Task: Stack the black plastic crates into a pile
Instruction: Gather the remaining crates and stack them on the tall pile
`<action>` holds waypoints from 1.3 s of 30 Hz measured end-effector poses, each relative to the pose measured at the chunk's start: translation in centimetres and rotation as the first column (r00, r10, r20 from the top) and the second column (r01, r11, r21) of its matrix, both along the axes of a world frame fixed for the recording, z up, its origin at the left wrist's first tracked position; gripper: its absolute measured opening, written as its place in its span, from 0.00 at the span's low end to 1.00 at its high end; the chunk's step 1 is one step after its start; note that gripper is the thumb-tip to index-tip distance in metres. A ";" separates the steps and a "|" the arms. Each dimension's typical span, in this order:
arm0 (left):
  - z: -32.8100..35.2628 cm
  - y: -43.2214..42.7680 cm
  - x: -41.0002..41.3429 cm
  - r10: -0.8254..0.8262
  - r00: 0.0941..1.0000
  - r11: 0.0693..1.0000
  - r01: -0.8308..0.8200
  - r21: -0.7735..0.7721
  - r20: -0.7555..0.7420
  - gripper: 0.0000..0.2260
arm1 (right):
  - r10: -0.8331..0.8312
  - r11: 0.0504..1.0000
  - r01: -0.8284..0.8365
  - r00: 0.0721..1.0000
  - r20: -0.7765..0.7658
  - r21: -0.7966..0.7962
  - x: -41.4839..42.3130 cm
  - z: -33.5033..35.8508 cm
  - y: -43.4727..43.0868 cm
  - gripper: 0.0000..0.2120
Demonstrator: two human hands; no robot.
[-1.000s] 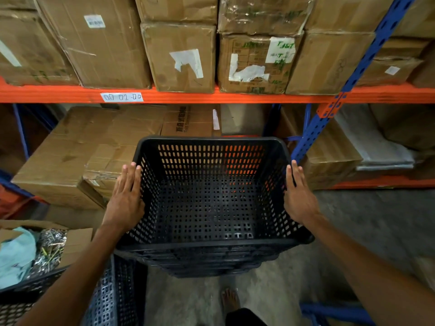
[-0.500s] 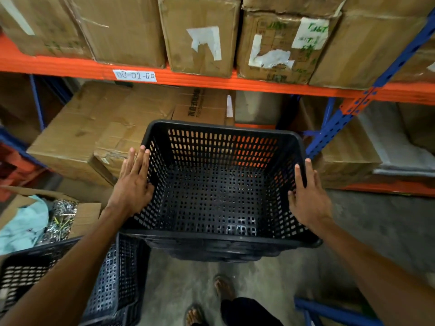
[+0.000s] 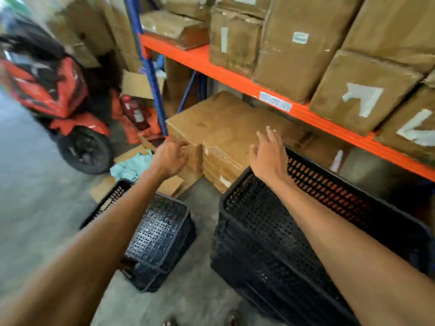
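While hands [image 3: 268, 156] empty: crate pile [image 3: 270, 243] right, smaller stack [image 3: 162, 236] left.

I stand in a warehouse: orange-beamed racking [image 3: 235, 74] loaded with taped cardboard boxes [image 3: 299, 50], a bare concrete floor [image 3: 30, 184], and a forklift [image 3: 54, 95] nearby.

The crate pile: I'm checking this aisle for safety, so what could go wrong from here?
1. The crate pile is several crates tall and neither the left hand nor the right hand holds it; a bump might tip it.
2. The loose crates sit on the floor by the person's feet, a likely trip point.
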State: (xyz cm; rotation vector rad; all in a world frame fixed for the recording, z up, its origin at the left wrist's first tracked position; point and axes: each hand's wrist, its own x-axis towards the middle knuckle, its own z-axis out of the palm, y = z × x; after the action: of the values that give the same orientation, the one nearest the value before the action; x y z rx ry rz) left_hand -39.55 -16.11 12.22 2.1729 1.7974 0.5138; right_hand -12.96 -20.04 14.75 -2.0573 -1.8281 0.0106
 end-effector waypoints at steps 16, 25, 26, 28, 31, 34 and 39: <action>-24.6 2.1 -38.1 0.359 0.910 0.767 -0.414 -0.490 -0.206 0.22 | -0.217 0.794 0.000 0.934 -0.283 -0.608 -33.7 -24.9 6.8 0.30; -43.7 12.4 -46.4 0.259 0.933 0.674 -0.360 -0.645 -0.249 0.33 | -0.647 0.494 0.394 0.762 -0.025 -0.775 -35.1 -45.3 3.4 0.41; -45.3 13.0 -46.6 0.308 0.929 0.651 -0.362 -0.667 -0.204 0.32 | -0.673 0.477 0.423 0.740 -0.010 -0.771 -34.7 -46.7 2.9 0.42; -48.1 14.0 -46.8 0.420 0.904 0.630 -0.352 -0.692 -0.077 0.26 | -0.715 0.451 0.445 0.699 -0.015 -0.774 -34.2 -49.3 2.3 0.42; -51.4 15.2 -47.0 0.474 0.880 0.661 -0.337 -0.670 0.026 0.16 | -0.754 0.421 0.419 0.654 -0.054 -0.805 -34.2 -52.8 2.6 0.39; -53.5 16.2 -47.4 0.426 0.905 0.698 -0.330 -0.636 -0.002 0.13 | -0.776 0.453 0.468 0.626 -0.077 -0.759 -34.4 -55.7 3.0 0.25; -54.1 16.7 -47.8 0.390 0.919 0.715 -0.337 -0.613 -0.051 0.11 | -0.755 0.517 0.512 0.650 -0.084 -0.686 -33.7 -56.5 3.0 0.17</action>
State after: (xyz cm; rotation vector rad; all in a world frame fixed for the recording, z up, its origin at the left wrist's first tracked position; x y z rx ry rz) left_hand -87.33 0.61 -41.88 1.3433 1.9948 0.0561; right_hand -46.68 -17.09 -41.73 -2.8166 -0.7364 0.8475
